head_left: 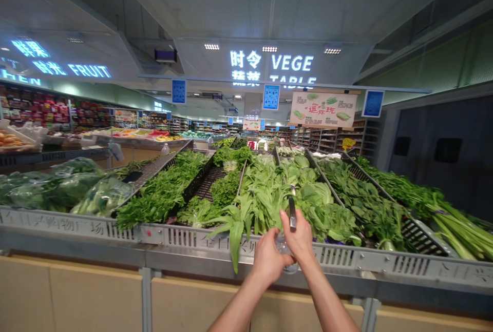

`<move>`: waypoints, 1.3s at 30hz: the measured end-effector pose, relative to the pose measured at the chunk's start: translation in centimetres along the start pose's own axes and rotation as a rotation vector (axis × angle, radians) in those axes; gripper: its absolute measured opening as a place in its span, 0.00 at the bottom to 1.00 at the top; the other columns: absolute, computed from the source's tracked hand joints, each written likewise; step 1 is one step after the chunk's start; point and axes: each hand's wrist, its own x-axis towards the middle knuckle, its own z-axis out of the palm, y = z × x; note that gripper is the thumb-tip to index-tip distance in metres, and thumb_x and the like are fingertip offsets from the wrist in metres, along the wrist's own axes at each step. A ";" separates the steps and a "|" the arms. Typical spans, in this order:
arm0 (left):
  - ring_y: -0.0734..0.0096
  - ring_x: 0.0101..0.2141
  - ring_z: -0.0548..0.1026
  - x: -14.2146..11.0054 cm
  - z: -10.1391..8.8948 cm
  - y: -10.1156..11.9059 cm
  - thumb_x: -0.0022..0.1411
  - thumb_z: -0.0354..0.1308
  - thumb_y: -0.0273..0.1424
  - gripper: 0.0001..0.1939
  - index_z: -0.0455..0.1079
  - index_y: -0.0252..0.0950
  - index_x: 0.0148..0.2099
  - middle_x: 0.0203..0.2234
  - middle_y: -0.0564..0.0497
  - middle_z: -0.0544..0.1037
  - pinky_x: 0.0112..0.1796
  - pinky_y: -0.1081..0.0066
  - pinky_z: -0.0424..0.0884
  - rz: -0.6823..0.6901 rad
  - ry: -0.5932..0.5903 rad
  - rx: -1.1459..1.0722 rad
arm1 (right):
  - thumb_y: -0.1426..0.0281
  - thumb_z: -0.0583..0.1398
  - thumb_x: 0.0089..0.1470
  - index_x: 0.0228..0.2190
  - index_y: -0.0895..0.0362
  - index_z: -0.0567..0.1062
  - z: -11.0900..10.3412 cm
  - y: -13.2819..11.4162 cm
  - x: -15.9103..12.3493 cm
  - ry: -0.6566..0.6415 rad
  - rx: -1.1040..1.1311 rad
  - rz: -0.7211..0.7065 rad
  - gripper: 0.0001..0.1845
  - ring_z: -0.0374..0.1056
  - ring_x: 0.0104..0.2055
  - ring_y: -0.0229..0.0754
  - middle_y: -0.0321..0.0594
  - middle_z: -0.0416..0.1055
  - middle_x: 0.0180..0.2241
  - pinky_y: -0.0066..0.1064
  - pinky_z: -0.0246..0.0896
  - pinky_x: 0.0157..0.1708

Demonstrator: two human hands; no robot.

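So we're holding a clear bottle (291,268) in front of the vegetable stand (192,304), right at the front rail (173,234). Our left hand (268,257) is wrapping round the clear body, and our right hand (300,237) is gripping the upper end, with a dark top (292,215) poking out past it (could be a sprayer, we can't really tell from behind). For a good hold, we're thinking: letting the left hand bear the weight low down, leaving the tip free of fingers, not squeezing too hard. Just beside our left hand, one long leaf (236,242) is drooping over the rail, so we're minding that. Beyond, leafy greens (254,198) are lying piled, lettuce (318,196) is sitting to their right, and a lit sign (292,62) is glowing overhead.
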 end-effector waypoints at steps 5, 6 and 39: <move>0.65 0.42 0.65 0.2 1.2 0.2 0.31 0.63 0.29 0.36 0.59 0.34 0.47 0.42 0.48 0.68 0.42 0.72 0.60 0.028 -0.018 -0.062 | 0.53 0.47 0.47 0.29 0.58 0.66 -1.2 0.9 0.4 0.022 0.047 0.005 0.21 0.63 0.28 0.40 0.40 0.68 0.26 0.28 0.55 0.26; 0.65 0.42 0.65 0.2 1.6 0.4 0.30 0.63 0.28 0.36 0.59 0.34 0.48 0.42 0.49 0.68 0.43 0.72 0.60 0.033 -0.016 -0.071 | 0.53 0.47 0.47 0.30 0.58 0.66 -1.5 1.1 0.6 0.028 0.053 0.005 0.21 0.63 0.28 0.40 0.40 0.68 0.27 0.28 0.55 0.27; 0.63 0.44 0.64 -0.3 10.6 9.3 0.32 0.62 0.27 0.35 0.60 0.32 0.48 0.44 0.46 0.67 0.44 0.70 0.59 0.024 0.014 -0.124 | 0.51 0.45 0.47 0.25 0.56 0.66 -11.1 8.3 4.0 0.019 -0.053 -0.017 0.22 0.63 0.24 0.39 0.38 0.67 0.22 0.27 0.53 0.23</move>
